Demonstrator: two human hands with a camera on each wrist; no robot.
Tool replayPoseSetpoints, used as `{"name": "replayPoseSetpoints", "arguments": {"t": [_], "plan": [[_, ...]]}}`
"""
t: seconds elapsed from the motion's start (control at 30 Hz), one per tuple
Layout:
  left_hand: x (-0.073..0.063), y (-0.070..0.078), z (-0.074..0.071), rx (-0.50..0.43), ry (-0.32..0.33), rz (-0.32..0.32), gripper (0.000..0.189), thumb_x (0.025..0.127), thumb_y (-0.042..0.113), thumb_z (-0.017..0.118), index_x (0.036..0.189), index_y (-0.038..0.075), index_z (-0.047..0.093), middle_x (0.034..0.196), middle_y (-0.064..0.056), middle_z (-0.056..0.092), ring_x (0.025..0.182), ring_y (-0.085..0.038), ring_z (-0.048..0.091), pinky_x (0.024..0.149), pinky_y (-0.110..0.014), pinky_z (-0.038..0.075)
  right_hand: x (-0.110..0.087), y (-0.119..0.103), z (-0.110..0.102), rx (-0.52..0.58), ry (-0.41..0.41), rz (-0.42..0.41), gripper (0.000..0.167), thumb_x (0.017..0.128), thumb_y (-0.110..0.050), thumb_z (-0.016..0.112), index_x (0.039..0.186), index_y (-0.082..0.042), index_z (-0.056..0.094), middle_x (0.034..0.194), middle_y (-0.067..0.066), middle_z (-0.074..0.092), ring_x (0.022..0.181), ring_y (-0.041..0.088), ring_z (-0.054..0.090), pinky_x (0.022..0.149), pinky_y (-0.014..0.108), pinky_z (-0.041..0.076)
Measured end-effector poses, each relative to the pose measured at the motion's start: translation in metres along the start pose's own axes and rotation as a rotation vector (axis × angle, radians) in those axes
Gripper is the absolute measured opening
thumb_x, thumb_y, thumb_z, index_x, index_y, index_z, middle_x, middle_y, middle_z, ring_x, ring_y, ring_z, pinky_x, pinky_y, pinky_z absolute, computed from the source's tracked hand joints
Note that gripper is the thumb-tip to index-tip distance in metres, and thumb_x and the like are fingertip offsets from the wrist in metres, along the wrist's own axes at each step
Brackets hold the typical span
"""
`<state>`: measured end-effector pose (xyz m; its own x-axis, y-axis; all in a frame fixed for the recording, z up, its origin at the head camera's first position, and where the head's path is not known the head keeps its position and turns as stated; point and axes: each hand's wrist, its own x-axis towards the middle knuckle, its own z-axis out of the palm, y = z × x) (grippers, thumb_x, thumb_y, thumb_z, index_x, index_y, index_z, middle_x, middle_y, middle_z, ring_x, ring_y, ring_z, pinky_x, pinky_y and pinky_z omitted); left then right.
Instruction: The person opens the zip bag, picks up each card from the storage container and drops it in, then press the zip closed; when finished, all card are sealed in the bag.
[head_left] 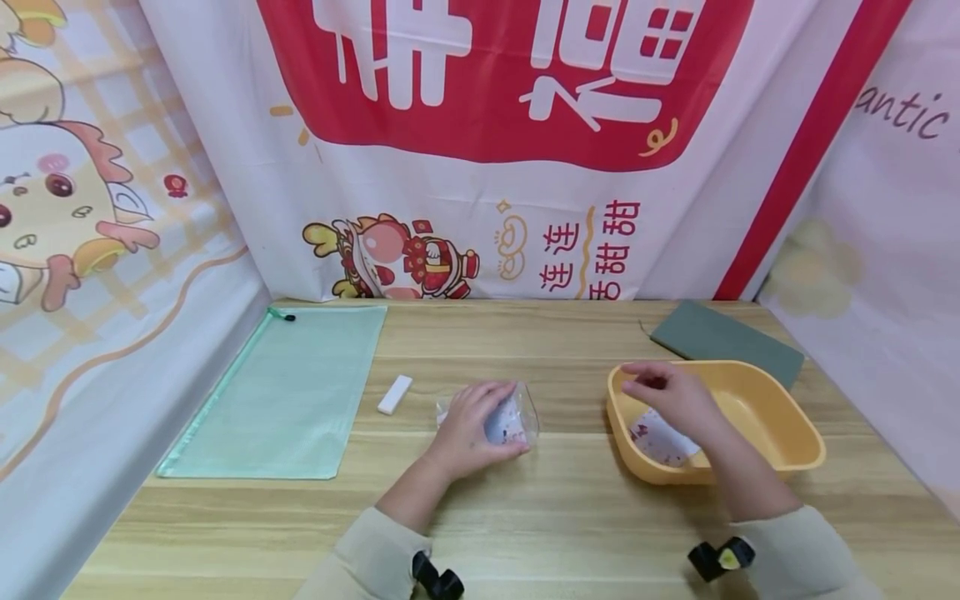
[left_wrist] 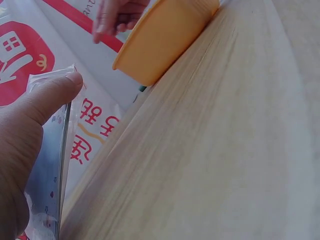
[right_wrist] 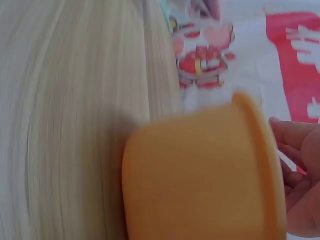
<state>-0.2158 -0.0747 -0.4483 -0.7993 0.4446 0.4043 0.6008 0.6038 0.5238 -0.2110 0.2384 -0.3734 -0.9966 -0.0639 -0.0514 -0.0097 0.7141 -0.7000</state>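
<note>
My left hand (head_left: 470, 429) grips a clear plastic bag (head_left: 530, 410) over the middle of the table. Inside the bag is a flat, pale card-like piece (left_wrist: 47, 175) with small red and dark marks; its thin edge shows in the left wrist view, and the thumb lies across its top. My right hand (head_left: 675, 400) is above the left part of a yellow plastic basin (head_left: 780, 417), fingers loosely bent, with nothing seen in them. A white sheet with red patterns (head_left: 662, 440) lies in the basin beneath that hand.
A small white block (head_left: 394, 394) lies left of the left hand. Farther left is a mint-green zip pouch (head_left: 277, 392). Behind the basin lies a grey-green flat notebook-like thing (head_left: 723, 337). Printed cloths (head_left: 480, 192) hang around the wooden table (head_left: 555, 533).
</note>
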Motion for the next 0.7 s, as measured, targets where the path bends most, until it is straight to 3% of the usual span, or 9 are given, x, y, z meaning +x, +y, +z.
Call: {"name": "replayPoseSetpoints", "arguments": {"t": [0.3,0.57,0.7], "plan": [[-0.001,0.0,-0.001,0.008,-0.004,-0.002,0.083,0.072,0.046,0.08,0.142,0.011,0.051,0.136,-0.009,0.056,0.126,-0.027,0.052,0.108,-0.051,0.039,0.008,0.058,-0.03,-0.109,-0.096,0.113,0.057,0.093,-0.034,0.066,0.136,0.001,0.053,0.119,0.024,0.059,0.099,0.029,0.053,0.076,0.028,0.049],[-0.001,0.0,0.0,0.005,0.0,-0.007,0.082,0.072,0.046,0.08,0.142,0.012,0.051,0.136,-0.009,0.057,0.126,-0.027,0.052,0.108,-0.051,0.039,0.013,0.078,-0.033,-0.119,-0.165,0.199,0.065,0.088,-0.034,0.071,0.138,0.003,0.049,0.13,0.032,0.051,0.106,0.037,0.051,0.085,0.042,0.054],[0.0,0.0,0.0,0.002,-0.006,-0.011,0.082,0.073,0.046,0.08,0.142,0.012,0.051,0.137,-0.009,0.056,0.126,-0.027,0.051,0.109,-0.051,0.039,0.016,0.083,-0.031,-0.148,-0.189,0.21,0.071,0.084,-0.036,0.075,0.137,0.003,0.049,0.127,0.031,0.052,0.104,0.036,0.051,0.084,0.04,0.052]]}}
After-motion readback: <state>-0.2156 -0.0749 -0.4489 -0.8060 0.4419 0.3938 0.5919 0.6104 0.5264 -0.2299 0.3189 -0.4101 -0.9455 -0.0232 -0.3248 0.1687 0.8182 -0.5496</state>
